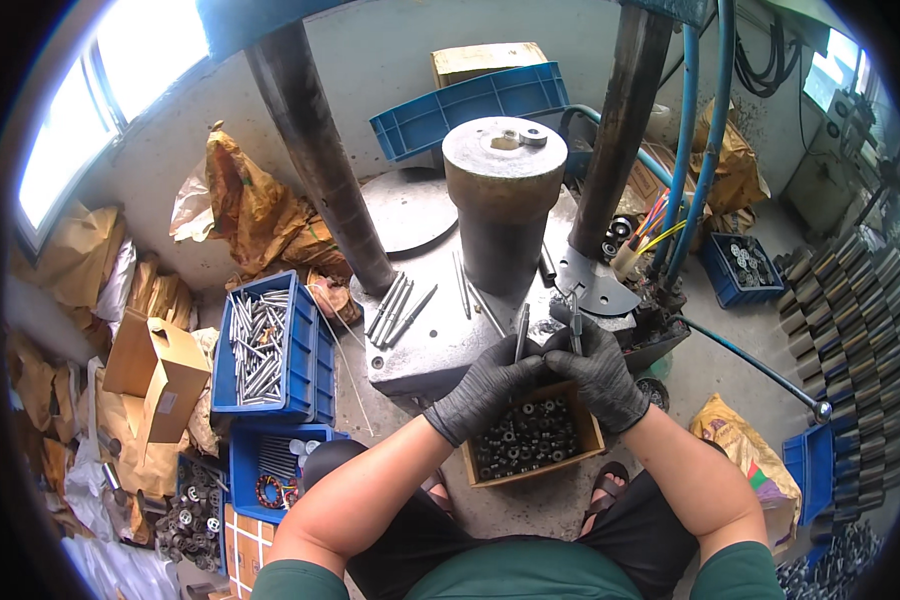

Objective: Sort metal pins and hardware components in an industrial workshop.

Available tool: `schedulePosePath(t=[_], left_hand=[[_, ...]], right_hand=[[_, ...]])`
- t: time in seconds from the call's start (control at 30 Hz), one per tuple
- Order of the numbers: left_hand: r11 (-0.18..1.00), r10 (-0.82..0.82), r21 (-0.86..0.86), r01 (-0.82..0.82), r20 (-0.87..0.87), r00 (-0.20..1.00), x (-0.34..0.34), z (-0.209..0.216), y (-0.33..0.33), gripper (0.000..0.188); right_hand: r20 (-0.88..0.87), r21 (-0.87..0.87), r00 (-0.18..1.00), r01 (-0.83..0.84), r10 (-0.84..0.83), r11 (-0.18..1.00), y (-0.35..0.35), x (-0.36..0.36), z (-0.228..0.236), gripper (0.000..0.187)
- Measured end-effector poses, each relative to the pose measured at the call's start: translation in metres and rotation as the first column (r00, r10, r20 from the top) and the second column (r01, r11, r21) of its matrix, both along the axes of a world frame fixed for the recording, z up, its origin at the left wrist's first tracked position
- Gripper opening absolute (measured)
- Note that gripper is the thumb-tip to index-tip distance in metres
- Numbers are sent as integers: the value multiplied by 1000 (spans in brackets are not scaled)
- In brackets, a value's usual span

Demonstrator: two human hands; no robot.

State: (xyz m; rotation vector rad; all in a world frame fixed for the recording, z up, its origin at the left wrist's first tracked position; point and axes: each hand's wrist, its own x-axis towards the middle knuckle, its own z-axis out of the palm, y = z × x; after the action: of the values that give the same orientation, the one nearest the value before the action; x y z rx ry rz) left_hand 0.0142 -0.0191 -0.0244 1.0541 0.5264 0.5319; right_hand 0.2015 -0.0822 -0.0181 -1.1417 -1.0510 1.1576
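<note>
Both my hands wear dark grey gloves and meet above a cardboard box (592, 440) of small dark ring-shaped metal parts (530, 435). My left hand (482, 392) is closed around a slim metal shaft (522, 328) that points upward. Close beside it, my right hand (602, 375) grips another upright metal shaft (576, 325); the fingers hide its lower part. Ahead lies a grey metal machine bed (430, 355), where several loose shafts (398, 305) rest at the left. A thick metal cylinder (505, 200) stands on the bed, with a small ring (533, 136) on its top.
Two heavy columns (320, 150) (625, 130) rise from the bed. To the left, a blue crate (320, 375) holds many shafts, with another blue bin (240, 470) nearer me. Blue hoses (685, 150) hang at the right, near stacked metal tubes (850, 350) and a sack (750, 450).
</note>
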Motion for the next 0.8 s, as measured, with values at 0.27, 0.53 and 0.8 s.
schedulePosePath(t=[0.27, 0.53, 0.8], left_hand=[[997, -21, -71, 25, 65, 998, 1, -16, 1, 43], [968, 246, 67, -240, -109, 963, -4, -10, 12, 24], [927, 320, -171, -335, -109, 941, -13, 10, 24, 15]], right_hand=[[217, -34, 976, 32, -24, 999, 3, 0, -8, 54], [72, -153, 993, -76, 88, 985, 0, 14, -3, 76], [855, 329, 457, -111, -245, 938, -12, 16, 29, 65]])
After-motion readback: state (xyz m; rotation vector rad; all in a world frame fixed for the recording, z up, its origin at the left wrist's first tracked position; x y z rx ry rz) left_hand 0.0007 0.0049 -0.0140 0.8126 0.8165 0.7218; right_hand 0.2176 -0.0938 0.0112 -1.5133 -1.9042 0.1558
